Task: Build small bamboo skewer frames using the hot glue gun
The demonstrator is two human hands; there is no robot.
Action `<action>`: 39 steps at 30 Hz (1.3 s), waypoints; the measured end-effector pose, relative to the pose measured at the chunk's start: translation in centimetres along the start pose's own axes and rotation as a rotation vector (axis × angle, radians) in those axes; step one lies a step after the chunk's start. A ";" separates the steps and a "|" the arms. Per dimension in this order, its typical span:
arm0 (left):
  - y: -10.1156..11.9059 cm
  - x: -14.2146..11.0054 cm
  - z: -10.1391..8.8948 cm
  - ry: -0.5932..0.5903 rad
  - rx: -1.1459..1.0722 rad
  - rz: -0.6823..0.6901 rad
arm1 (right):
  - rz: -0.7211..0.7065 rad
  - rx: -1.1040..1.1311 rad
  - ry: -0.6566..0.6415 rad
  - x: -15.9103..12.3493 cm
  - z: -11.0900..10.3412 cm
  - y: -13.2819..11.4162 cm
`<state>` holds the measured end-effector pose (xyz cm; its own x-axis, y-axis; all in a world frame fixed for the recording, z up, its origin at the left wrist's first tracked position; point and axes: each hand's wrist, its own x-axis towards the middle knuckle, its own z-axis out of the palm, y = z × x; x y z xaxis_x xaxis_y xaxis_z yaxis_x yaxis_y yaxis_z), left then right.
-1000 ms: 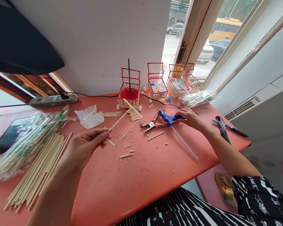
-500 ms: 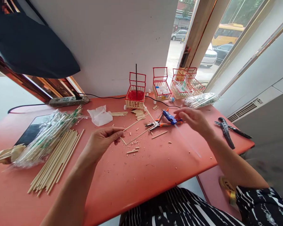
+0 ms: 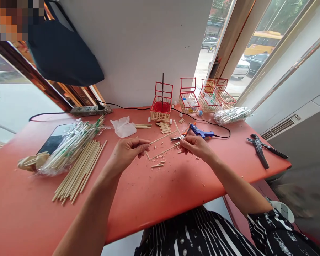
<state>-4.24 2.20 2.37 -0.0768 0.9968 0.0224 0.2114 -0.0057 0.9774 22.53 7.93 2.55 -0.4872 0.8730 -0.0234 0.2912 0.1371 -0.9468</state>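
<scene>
A four-sided frame of thin wooden sticks (image 3: 164,152) is held up over the table between my two hands. My left hand (image 3: 132,151) pinches its left end between thumb and fingers. At the right end, my right hand (image 3: 196,145) is closed on the frame's side stick, whose far tip sticks out beyond the fingers. Just behind my right hand lies a blue glue gun (image 3: 202,132) with its black cord. Pliers with orange handles (image 3: 179,137) rest partly hidden behind the frame. Short stick offcuts (image 3: 158,165) and crumbs are scattered beneath.
Long wooden sticks (image 3: 81,170) and plastic-wrapped sticks (image 3: 66,149) lie at left. Behind stand small stick baskets with red trim (image 3: 160,115), one with a dark upright rod. Cut sticks (image 3: 164,127) lie before them. Black-handled cutters (image 3: 258,151) are near the right edge.
My right hand has come left from beside the glue gun and taken hold of the frame's right side. The glue gun now lies turned on the table. My left hand keeps its grip.
</scene>
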 end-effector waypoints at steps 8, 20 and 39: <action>-0.4 0.3 -0.2 -0.013 -0.205 -0.102 | 0.021 -0.005 0.036 -0.2 0.8 1.1; -1.3 0.6 0.0 -0.077 -0.307 -0.169 | 0.005 0.018 0.110 -0.6 1.0 1.9; -1.7 1.1 -7.1 0.279 -0.289 -0.076 | 0.058 0.052 -0.024 -0.8 1.7 2.5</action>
<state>-11.56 2.70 2.20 -0.3519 0.9354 -0.0348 -0.0841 0.0055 0.9964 22.22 6.73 -0.34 -0.4906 0.8672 -0.0854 0.2768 0.0622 -0.9589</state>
